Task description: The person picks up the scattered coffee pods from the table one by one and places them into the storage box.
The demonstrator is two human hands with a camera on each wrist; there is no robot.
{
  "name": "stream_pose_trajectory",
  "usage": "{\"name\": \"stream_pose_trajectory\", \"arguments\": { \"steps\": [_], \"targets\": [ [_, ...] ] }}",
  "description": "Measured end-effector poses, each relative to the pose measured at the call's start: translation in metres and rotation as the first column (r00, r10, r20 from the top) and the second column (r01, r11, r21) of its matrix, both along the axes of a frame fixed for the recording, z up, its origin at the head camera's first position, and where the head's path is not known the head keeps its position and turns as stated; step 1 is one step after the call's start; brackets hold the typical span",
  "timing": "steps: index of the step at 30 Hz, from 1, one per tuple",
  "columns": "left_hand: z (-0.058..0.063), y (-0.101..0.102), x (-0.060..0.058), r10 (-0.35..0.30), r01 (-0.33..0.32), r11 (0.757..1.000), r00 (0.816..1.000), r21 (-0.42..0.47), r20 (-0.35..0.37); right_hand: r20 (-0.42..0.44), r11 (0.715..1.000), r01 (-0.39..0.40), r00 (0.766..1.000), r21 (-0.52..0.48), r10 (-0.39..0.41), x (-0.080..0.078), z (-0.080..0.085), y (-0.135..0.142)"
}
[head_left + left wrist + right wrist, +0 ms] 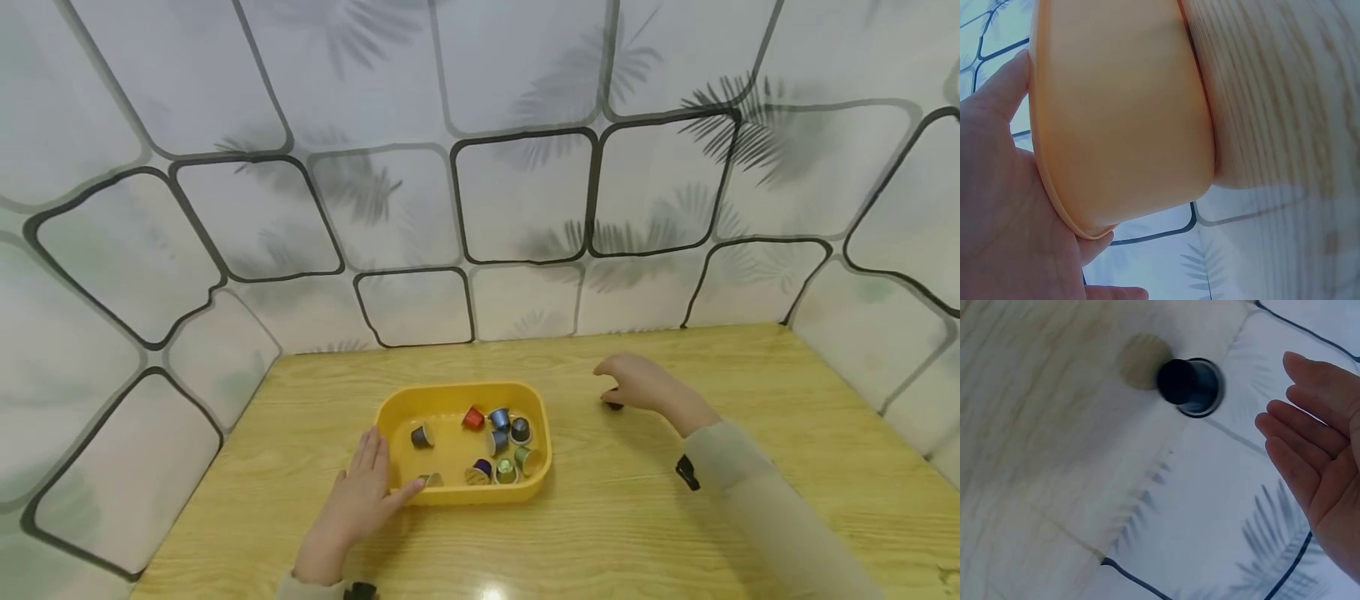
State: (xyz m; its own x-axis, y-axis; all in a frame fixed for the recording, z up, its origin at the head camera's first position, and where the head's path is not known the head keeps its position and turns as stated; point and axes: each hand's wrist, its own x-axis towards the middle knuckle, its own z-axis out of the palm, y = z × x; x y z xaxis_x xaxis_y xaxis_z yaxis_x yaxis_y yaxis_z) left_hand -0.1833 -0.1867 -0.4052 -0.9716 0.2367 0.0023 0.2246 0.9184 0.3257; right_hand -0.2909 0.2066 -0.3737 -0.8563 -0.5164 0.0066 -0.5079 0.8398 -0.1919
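Note:
A yellow plastic tray (480, 496) stands on the table, with several coffee capsules in it, among them a red one (473, 418), a blue one (499, 418) and a green one (506, 472). My left hand (362, 498) rests on the tray's left end, fingers along the rim and thumb over the front edge. To the right of the tray, my right hand (637, 385) hovers just above a black coffee capsule (613, 406). In the right wrist view that dark capsule (1190, 386) is slightly blurred, apart from the loosely bent fingers (1300, 431).
The wood-grain table (600, 533) meets a patterned backdrop (525, 200) at its rear and sides. A dark capsule (422, 437) lies alone in the tray's left half. A black wrist device (686, 472) sits by the right sleeve.

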Motion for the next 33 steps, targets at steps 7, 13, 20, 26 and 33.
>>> {"name": "stream_pose_trajectory", "arguments": {
  "steps": [7, 13, 20, 26, 33],
  "targets": [
    [0.0, 0.0, -0.002, -0.006, 0.006, 1.0, 1.0, 0.004, 0.004, 0.041, 0.997, -0.005, 0.999, 0.079, 0.002, -0.006, -0.015, 0.009],
    [0.002, -0.001, -0.002, 0.002, -0.002, 1.0, 1.0, 0.011, 0.027, 0.067, 0.993, -0.015, 0.998, 0.114, 0.007, -0.011, -0.023, 0.011],
    [0.002, -0.002, -0.002, 0.007, -0.008, 1.0, 0.999, 0.007, 0.04, 0.04, 0.989, -0.05, 0.998, 0.142, 0.045, -0.014, -0.033, 0.011],
    [0.002, -0.001, -0.002, 0.014, -0.014, 1.0, 0.998, 0.013, 0.061, 0.018, 0.987, -0.076, 0.997, 0.141, 0.075, -0.013, -0.037, 0.01],
    [0.002, -0.001, -0.002, 0.017, -0.019, 1.0, 0.998, 0.019, 0.058, -0.003, 0.987, -0.067, 0.998, 0.145, 0.069, -0.011, -0.038, 0.01]
  ]
}}
